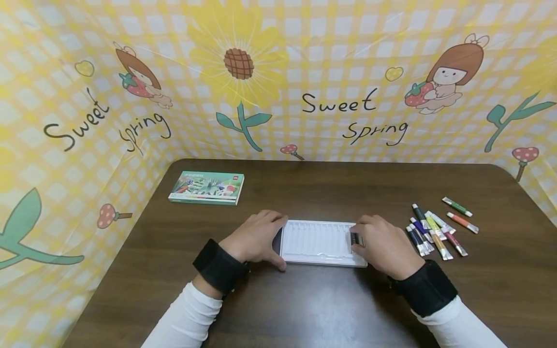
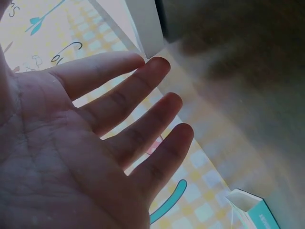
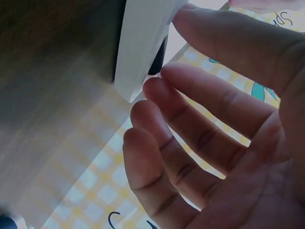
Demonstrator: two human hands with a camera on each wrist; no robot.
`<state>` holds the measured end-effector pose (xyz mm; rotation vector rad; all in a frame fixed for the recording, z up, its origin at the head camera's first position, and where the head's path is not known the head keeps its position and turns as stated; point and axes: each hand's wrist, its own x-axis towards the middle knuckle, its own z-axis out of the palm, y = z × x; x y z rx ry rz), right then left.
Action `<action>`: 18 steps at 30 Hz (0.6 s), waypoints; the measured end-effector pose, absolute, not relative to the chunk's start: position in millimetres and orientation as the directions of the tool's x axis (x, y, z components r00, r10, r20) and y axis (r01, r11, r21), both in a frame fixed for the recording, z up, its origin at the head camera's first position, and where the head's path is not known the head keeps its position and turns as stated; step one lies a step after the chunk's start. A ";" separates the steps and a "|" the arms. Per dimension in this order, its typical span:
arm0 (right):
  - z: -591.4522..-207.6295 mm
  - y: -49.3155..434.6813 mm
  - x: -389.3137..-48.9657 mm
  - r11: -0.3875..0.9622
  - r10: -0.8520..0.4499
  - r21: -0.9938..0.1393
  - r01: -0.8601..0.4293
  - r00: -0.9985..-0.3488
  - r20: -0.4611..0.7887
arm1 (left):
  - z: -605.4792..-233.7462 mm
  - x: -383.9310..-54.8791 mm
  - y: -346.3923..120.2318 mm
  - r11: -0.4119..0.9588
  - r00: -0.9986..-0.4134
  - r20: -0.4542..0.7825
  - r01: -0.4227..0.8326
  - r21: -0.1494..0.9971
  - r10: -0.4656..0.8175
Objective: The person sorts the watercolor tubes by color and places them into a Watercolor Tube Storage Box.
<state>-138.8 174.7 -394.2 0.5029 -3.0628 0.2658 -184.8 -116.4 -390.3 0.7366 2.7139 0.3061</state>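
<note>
A white plastic tray with a row of grooves lies on the table between both hands. My left hand spans its left end, thumb at the near corner and fingers at the far one. The left wrist view shows that hand's fingers fairly straight, with tips against the tray's corner. Over the tray's right end, my right hand pinches a small dark paint tube between thumb and fingers. In the right wrist view, the black tube sits at the index fingertip beside the tray's white edge.
Several paint tubes lie in a loose pile to the right, with a green tube and an orange tube just beyond. A green illustrated box rests at the back left. A yellow checked cloth rises behind the table.
</note>
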 end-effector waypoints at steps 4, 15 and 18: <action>-394.2 176.7 -137.9 0.931 -0.320 -0.165 -0.324 -0.946 0.055 | -392.9 -185.8 -116.5 0.841 -0.813 -0.241 0.468 0.272 0.530; -393.2 181.2 -137.3 0.919 -0.366 -0.136 -0.370 -0.929 0.055 | -395.5 -186.7 -114.3 0.837 -0.808 -0.235 0.484 0.257 0.540; -394.1 180.7 -137.7 0.917 -0.368 -0.140 -0.373 -0.928 0.059 | -394.9 -186.4 -114.7 0.838 -0.809 -0.236 0.482 0.257 0.538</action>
